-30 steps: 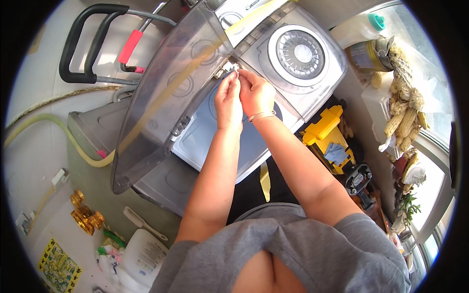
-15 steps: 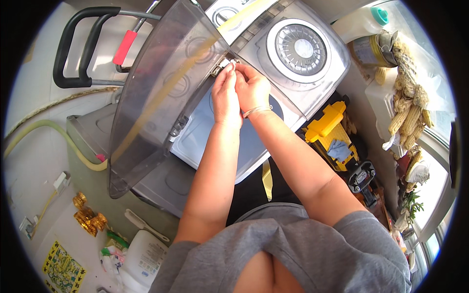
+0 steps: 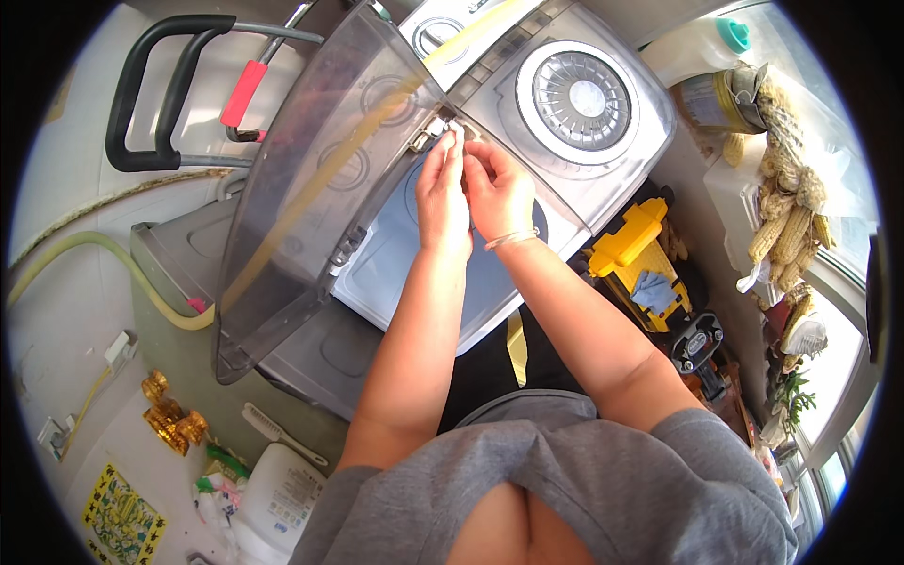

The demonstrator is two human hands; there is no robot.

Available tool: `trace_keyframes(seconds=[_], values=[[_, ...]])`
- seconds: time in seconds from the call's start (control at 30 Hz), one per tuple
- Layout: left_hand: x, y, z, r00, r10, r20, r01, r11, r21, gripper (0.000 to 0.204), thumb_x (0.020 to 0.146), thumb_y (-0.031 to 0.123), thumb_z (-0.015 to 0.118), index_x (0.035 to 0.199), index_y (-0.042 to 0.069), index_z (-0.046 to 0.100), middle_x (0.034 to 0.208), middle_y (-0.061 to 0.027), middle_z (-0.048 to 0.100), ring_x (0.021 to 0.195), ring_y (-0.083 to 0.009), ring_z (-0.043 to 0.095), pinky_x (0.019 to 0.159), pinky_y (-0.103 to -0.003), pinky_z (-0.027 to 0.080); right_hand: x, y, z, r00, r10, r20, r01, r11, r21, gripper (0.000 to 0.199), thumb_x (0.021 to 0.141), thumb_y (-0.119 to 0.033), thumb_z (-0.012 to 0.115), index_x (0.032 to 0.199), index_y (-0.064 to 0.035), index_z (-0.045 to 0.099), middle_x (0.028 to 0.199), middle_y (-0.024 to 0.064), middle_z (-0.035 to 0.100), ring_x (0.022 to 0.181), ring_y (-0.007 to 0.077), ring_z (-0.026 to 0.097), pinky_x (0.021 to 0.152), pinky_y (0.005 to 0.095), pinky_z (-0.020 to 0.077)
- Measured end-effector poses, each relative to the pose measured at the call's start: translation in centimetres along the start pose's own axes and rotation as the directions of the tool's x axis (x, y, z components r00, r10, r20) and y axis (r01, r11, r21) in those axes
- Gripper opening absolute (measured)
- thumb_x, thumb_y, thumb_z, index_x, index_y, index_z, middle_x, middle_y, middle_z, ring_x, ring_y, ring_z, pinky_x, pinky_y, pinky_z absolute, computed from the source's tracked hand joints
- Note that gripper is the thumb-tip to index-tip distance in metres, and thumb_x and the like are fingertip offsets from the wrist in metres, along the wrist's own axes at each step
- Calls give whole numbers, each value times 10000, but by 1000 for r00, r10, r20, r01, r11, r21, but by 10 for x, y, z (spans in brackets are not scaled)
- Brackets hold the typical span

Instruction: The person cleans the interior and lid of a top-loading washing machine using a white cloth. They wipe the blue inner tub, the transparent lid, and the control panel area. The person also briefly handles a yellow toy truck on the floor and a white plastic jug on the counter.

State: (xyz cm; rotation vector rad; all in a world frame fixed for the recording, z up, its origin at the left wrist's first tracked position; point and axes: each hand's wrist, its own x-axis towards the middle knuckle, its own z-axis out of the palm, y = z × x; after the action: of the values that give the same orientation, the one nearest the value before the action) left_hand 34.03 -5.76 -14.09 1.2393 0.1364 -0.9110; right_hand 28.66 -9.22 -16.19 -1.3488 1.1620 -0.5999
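A twin-tub washing machine has its see-through grey lid raised to the left. At the lid's far hinge corner is a small white hinge piece. My left hand is beside that corner, its fingers pressed together and its tips at the hinge. My right hand is just to its right, thumb and fingers pinched. What either hand grips is hidden by the fingers. Below both lies the bluish-white tub opening. The round spinner lid is down, to the right.
A black-handled folding cart stands at far left. A yellow-green hose runs along the left wall. On the right are a yellow toolbox, a tin can and hanging corn cobs. A control knob sits at the back.
My right hand has drawn slightly toward me and apart from the left hand. The left fingers have straightened a little, and the hinge piece shows more.
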Motion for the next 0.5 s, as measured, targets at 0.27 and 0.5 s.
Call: trace_keyframes(seconds=[0.27, 0.5], values=[[2, -4, -2, 998, 49, -41, -47, 999, 27, 372, 1004, 178, 461, 1311, -28, 496, 1322, -119, 532, 1205, -194, 518, 1014, -304, 420, 10, 5, 16, 991, 118, -58, -110, 985, 134, 137, 899, -94, 630, 990, -5, 681, 755, 73, 691, 583, 99, 608, 544, 257, 502], [7, 6, -4, 999, -31, -30, 30, 999, -38, 354, 994, 208, 495, 1267, -13, 541, 1247, -97, 573, 1125, -171, 553, 959, -286, 451, 11, -7, 29, 935, 354, -14, -319, 859, 400, 164, 902, -90, 640, 1026, 11, 681, 747, 21, 652, 556, 48, 537, 526, 217, 467]])
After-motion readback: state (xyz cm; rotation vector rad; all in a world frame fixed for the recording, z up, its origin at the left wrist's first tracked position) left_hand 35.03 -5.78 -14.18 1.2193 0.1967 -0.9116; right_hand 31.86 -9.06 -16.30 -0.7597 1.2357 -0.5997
